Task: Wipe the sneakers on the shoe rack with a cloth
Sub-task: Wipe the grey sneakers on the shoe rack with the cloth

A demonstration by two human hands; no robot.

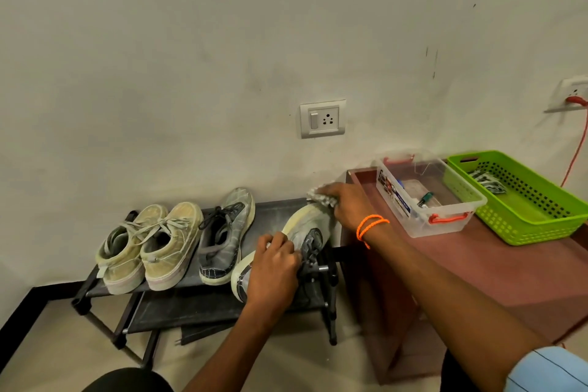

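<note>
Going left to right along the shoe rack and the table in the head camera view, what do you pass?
Pair of beige sneakers → grey sneaker → left hand gripping the tilted grey sneaker → right hand with the cloth → clear plastic box → green basket.

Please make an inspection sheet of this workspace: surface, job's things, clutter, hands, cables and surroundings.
Surface: black two-tier metal shoe rack on pale tiled floor.
Job's things: pair of beige lace-up sneakers and one grey sneaker with black laces on top tier; second grey sneaker tilted up at the rack's right end; small grey patterned cloth at its toe.
Clutter: clear plastic box with red handles and green perforated plastic basket on reddish-brown low table.
Hands: left hand grips the tilted sneaker's heel; right hand presses cloth on toe.
Cables: red cord plugged into right wall socket.
Surroundings: white wall, empty socket plate.
</note>
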